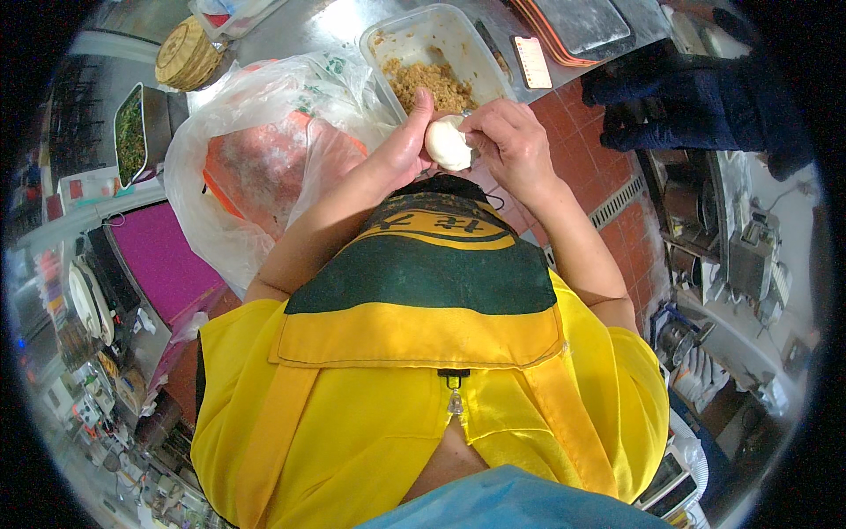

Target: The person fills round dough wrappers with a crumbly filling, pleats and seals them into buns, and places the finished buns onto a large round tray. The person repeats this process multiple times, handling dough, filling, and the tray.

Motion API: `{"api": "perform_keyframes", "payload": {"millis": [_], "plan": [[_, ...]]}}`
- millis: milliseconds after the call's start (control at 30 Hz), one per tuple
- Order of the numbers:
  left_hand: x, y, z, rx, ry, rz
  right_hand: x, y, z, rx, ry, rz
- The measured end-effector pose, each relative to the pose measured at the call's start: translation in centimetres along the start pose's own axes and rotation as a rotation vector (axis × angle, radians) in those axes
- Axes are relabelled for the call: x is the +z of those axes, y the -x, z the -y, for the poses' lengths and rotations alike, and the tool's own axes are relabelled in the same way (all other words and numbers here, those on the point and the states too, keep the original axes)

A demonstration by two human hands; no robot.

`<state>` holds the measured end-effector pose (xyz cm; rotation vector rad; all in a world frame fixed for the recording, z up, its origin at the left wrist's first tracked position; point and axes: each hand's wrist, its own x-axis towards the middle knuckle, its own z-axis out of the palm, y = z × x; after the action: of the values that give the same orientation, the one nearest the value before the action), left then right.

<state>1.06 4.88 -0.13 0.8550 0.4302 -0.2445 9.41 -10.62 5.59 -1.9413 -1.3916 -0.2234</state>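
Observation:
A smooth white piece of dough point(448, 144), rounded like a bun, rests in my left hand point(404, 149), whose thumb points up beside it. The fingertips of my right hand point(512, 142) pinch the dough's right edge. Whether anything is inside the dough cannot be seen. Just beyond both hands stands a translucent plastic tub point(456, 30) with brown, crumbly filling point(429, 79) in it. A small shiny bit of metal shows at the tub's near edge, mostly hidden by my right hand.
Left of the tub, a clear plastic bag point(192, 159) covers something orange and floury. Further left are round woven baskets point(188, 56) and a metal container of chopped greens point(131, 135). A phone point(532, 63) and stacked orange-edged trays point(581, 26) lie right. Dark blue clothing point(694, 106) is beyond.

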Motion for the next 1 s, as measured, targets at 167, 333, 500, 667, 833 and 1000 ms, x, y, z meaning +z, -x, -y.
{"api": "perform_keyframes", "payload": {"millis": [167, 333, 500, 667, 833, 1000], "plan": [[-0.4, -0.4, 0.1, 0.063, 0.058, -0.013, -0.3, 0.2, 0.8, 0.321, -0.187, 0.05], [-0.1, -0.6, 0.4, 0.085, 0.064, -0.022, 0.2, 0.6, 0.7, 0.365, -0.266, 0.102], [0.8, -0.3, 0.5, 0.08, 0.064, -0.057, 1.2, 0.7, 0.3, 0.291, -0.175, 0.02], [1.1, -0.1, 0.4, 0.084, 0.142, -0.047, 0.8, 0.8, 0.3, 0.347, -0.264, 0.011], [0.3, -0.4, 0.4, 0.077, 0.233, 0.022, 0.5, 1.3, 0.1, 0.39, -0.412, 0.031], [-0.3, -0.6, 0.9, -0.005, 0.216, 0.165, 1.1, 1.4, -0.4, 0.328, -0.355, -0.05]]}}
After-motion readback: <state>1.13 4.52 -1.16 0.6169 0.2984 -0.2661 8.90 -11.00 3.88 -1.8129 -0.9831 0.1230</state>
